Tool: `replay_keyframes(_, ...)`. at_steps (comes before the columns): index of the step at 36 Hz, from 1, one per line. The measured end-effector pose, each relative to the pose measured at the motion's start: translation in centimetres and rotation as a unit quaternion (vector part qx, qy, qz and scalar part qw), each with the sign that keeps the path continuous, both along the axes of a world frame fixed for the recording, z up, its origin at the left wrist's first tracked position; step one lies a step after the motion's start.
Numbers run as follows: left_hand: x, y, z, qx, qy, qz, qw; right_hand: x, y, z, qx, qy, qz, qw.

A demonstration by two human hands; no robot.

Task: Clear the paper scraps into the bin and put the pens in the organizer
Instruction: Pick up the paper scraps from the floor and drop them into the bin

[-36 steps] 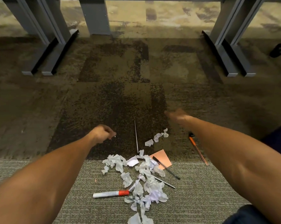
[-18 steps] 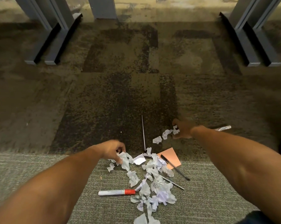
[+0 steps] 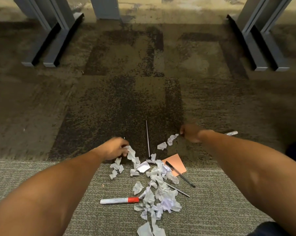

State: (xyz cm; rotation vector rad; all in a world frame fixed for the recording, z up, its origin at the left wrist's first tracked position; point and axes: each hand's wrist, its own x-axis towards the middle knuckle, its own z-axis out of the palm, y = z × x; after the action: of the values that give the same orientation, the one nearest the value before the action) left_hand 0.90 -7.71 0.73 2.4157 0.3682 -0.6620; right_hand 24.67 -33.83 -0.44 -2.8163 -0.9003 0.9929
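The person's left hand [image 3: 114, 148] is down on the carpet [image 3: 41, 116], fingers curled round a white scrap [image 3: 131, 153] at the 10 o'clock edge of the paper scraps [image 3: 158, 188]. The right hand [image 3: 190, 133] sits at 1 o'clock from the pile, fingers curled beside two small scraps [image 3: 171, 139]; I cannot tell if it pinches one.

A red-capped marker [image 3: 119, 200] lies flat at 8 o'clock of the pile. A black pen [image 3: 180, 174] crosses an orange note [image 3: 175, 163] at 2 o'clock. A thin rod [image 3: 147, 138] points to 12 o'clock. Another marker [image 3: 231, 133] pokes out behind the right wrist.

Gray table legs [image 3: 48, 41] stand far off at 11 and 1 o'clock, with wide bare floor between.
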Motion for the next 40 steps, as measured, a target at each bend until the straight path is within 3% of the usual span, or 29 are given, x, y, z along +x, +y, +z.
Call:
replay_keyframes(4, 0.5, -0.5, 1.9, -0.030, -0.027, 0.042, 0.998, 0.1, -0.1, 1.3, 0.032, 0.013, -0.038, 0.999)
replay_keyframes(8, 1.3, -0.9, 3.5, 0.001, -0.045, 0.092, 0.995, 0.5, -0.7, 3.1, 0.051, 0.004, -0.034, 0.998)
replay_keyframes(15, 1.5, -1.2, 4.5, -0.022, -0.088, 0.195, 0.977, 0.1, -1.4, 4.4, 0.060, -0.007, -0.026, 0.998)
replay_keyframes(18, 1.6, -1.0, 4.3, -0.002, -0.090, 0.196, 0.977, 0.4, -1.5, 4.7, 0.072, -0.021, -0.029, 0.997)
replay_keyframes(22, 1.6, -1.0, 3.6, -0.136, -0.077, 0.294, 0.943, 0.3, -0.9, 4.7, 0.083, -0.020, -0.032, 0.996)
replay_keyframes(26, 1.5, -1.0, 3.1, -0.175, -0.070, 0.323, 0.927, -0.3, 0.4, 4.2, 0.085, -0.016, 0.017, 0.996)
replay_keyframes(34, 0.4, -0.6, 1.5, -0.042, -0.013, 0.208, 0.977, -1.0, 2.5, 1.8, 0.078, -0.009, 0.079, 0.994)
replay_keyframes(40, -1.0, 0.8, -0.6, 0.031, 0.046, 0.196, 0.979, -1.5, 2.8, -0.1, 0.054, 0.007, 0.131, 0.990)
